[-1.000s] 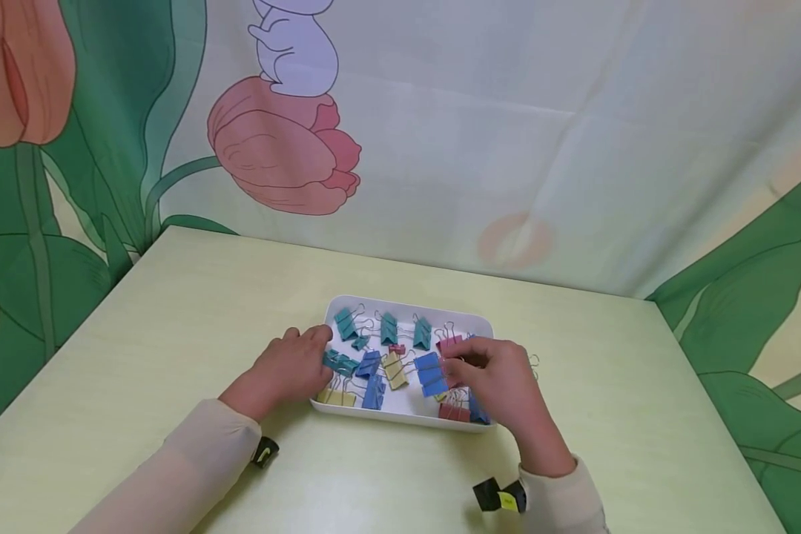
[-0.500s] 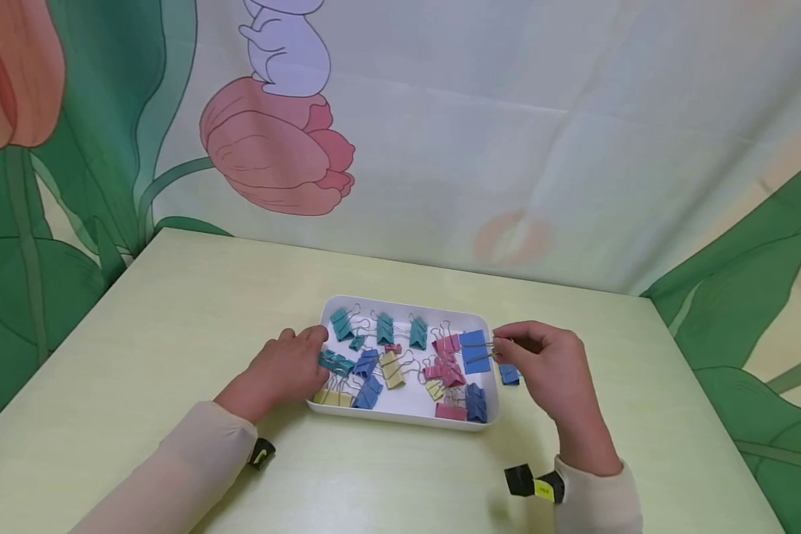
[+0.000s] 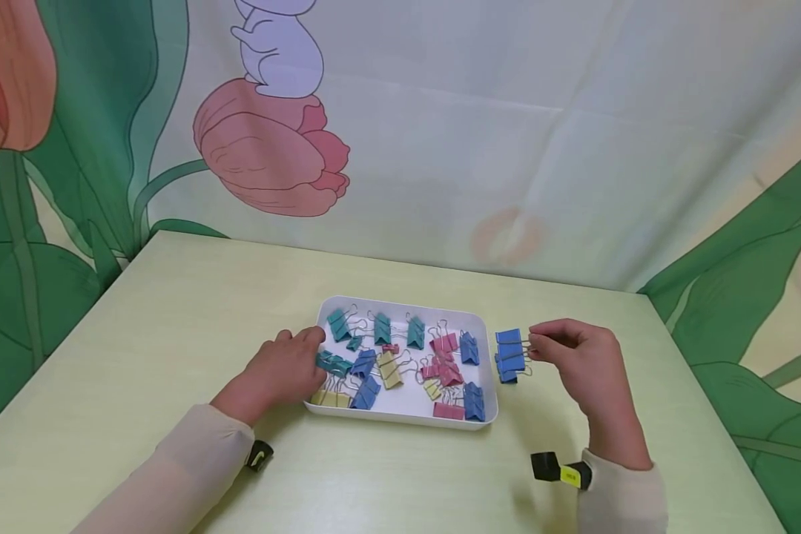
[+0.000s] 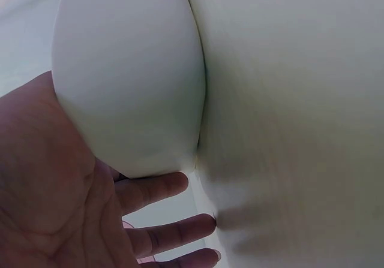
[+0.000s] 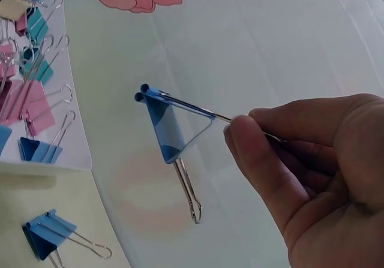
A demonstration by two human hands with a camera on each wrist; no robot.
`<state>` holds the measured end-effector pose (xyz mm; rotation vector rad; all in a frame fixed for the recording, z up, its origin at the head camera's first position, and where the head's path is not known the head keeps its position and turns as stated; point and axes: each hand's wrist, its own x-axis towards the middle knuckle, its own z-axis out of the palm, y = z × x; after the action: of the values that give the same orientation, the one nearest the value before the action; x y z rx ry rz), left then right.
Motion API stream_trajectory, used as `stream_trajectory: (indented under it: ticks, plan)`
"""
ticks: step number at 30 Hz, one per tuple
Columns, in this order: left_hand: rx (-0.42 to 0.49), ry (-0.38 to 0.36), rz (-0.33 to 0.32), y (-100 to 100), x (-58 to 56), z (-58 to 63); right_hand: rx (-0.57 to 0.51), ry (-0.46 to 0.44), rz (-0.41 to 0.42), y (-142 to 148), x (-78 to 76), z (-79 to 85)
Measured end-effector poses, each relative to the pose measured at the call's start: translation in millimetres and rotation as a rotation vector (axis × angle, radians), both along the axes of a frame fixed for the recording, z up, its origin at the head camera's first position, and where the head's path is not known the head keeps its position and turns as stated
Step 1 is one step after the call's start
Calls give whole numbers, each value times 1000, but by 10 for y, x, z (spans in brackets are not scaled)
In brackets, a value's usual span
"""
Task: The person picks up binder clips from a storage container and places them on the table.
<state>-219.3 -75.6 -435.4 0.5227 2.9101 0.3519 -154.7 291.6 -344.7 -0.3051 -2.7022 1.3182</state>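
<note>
My right hand pinches a wire handle of a blue binder clip between thumb and forefinger. The clip hangs in the air just right of a white tray. Below it, a second blue binder clip lies on the table, partly covered by the held one in the head view. At the tray's left end, my left hand rests over the rim. Its visible fingers extend fairly straight along the outer wall in the left wrist view; the thumb is hidden there.
Inside the tray lie teal binder clips, yellow clips, pink clips and blue clips, several in all. The tray stands on a pale table. A printed curtain hangs behind the table.
My right hand has carried the blue binder clip rightward, from above the tray to beyond its right edge, over the clip on the table. The left hand has stayed at the tray's left end.
</note>
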Motion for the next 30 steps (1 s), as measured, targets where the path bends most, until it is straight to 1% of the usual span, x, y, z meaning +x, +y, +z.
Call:
stream_trajectory:
  ticks: [7, 11, 16, 23, 30]
  plan:
    - [4, 6, -4, -2, 9, 2, 4, -37, 38, 160, -25, -64]
    - [4, 12, -6, -4, 12, -2, 21, -99, 67, 241, -49, -116]
    - [3, 16, -8, -3, 10, -4, 42, -181, 117, 328, -97, -231]
    - [4, 3, -2, 0, 17, 17, 34, -258, 187, 407, -156, -437]
    - [2, 1, -4, 0, 14, 19, 48, -323, 205, 414, -203, -562]
